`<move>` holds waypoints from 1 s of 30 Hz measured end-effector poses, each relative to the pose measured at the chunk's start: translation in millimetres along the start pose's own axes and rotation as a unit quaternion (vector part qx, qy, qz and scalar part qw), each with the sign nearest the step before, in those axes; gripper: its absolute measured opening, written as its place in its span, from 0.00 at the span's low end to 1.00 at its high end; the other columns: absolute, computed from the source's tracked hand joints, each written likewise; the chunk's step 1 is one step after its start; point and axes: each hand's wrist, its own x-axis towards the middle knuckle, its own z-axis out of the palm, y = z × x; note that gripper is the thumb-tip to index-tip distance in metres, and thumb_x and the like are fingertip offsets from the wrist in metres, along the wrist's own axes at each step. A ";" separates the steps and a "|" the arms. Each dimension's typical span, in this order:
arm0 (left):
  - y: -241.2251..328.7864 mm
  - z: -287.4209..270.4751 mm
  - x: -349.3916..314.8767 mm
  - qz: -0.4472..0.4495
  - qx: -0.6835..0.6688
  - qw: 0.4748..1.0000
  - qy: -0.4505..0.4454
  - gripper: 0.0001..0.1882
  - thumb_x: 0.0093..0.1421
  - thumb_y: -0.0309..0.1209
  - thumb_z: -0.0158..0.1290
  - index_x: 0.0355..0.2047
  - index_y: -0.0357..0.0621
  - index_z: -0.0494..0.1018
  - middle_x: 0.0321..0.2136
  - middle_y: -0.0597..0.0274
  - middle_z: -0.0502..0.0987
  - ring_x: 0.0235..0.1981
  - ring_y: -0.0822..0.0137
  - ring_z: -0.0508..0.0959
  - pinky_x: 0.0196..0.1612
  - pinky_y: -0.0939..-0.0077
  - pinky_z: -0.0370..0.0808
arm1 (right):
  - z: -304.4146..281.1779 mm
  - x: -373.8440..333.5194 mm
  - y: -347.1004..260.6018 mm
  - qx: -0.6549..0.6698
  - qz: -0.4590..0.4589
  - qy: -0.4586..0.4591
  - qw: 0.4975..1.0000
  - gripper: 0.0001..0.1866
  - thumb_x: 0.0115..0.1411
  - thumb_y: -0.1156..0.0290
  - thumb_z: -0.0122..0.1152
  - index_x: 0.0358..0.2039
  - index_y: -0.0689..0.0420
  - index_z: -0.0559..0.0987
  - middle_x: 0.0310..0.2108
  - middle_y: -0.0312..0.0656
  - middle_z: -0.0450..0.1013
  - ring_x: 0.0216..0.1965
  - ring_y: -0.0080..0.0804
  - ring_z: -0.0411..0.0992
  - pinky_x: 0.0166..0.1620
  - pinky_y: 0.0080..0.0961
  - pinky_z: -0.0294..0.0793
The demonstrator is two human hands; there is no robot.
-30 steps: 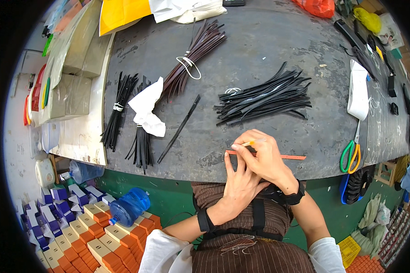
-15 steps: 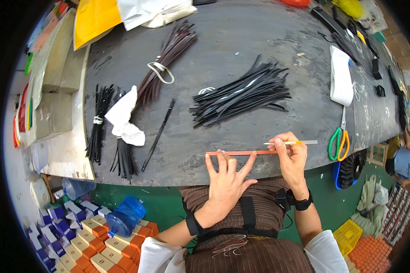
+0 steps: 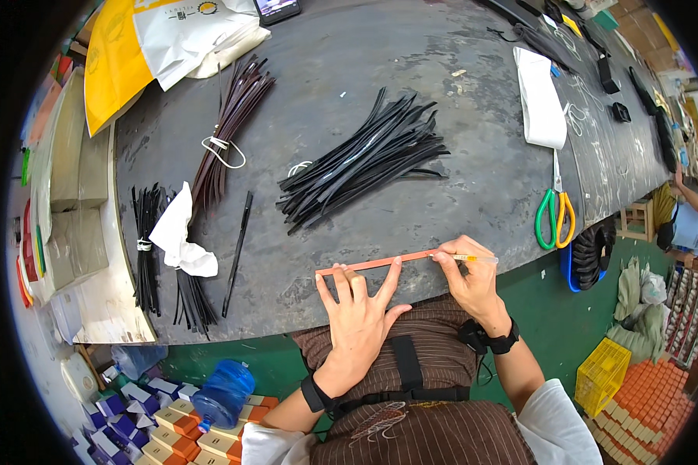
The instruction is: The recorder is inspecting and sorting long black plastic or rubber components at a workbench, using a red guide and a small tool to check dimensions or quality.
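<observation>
A thin orange-red strip [image 3: 412, 257] lies across the table near its front edge, tilted up slightly to the right. Spread out over its left part, my left hand [image 3: 358, 314] presses it down with the fingertips. At the strip's right end is my right hand [image 3: 473, 287], its thumb and fingertips touching the strip there. Held in that same hand is a slim pen [image 3: 481, 259] with a yellowish barrel, pointing left; its tip is hidden by the fingers. Beyond my hands rests a loose pile of black strips [image 3: 361, 159].
Green-and-orange scissors [image 3: 556, 217] lie at the right by a white band [image 3: 540, 97]. On the left are a tied brown bundle [image 3: 229, 128], black bundles [image 3: 146, 248], white cloth [image 3: 182, 236] and a single black strip [image 3: 237, 252]. A phone [image 3: 278, 9] sits at the back.
My right hand has brought its fingertips down to the strip's right end, and the pen has shifted with it. My left hand still presses the strip. The whole view has turned slightly.
</observation>
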 end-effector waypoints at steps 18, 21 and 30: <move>-0.8 -2.0 0.6 -0.001 -0.002 1.000 -0.001 0.41 0.59 0.61 0.53 0.71 0.70 0.60 0.49 0.31 0.69 0.58 0.31 0.66 0.63 0.27 0.56 | 0.2 2.2 -3.6 -0.034 -0.017 -0.013 0.999 0.05 0.61 0.75 0.66 0.29 0.62 0.80 0.26 0.42 0.77 0.25 0.40 0.75 0.29 0.30 0.72; -0.7 -3.3 1.0 -0.002 -0.002 1.000 -0.002 0.41 0.58 0.61 0.54 0.71 0.70 0.60 0.49 0.31 0.69 0.58 0.31 0.66 0.63 0.27 0.56 | -0.7 -9.5 8.0 0.028 0.038 0.015 0.999 0.06 0.63 0.74 0.64 0.30 0.62 0.80 0.26 0.43 0.77 0.25 0.37 0.75 0.29 0.28 0.72; 0.1 -2.6 0.4 -0.002 0.003 1.000 -0.003 0.42 0.57 0.61 0.55 0.71 0.70 0.60 0.49 0.31 0.69 0.58 0.31 0.66 0.63 0.27 0.56 | -6.5 -19.8 14.7 0.017 0.043 0.081 0.996 0.06 0.64 0.75 0.63 0.30 0.62 0.80 0.24 0.44 0.77 0.23 0.35 0.76 0.29 0.27 0.73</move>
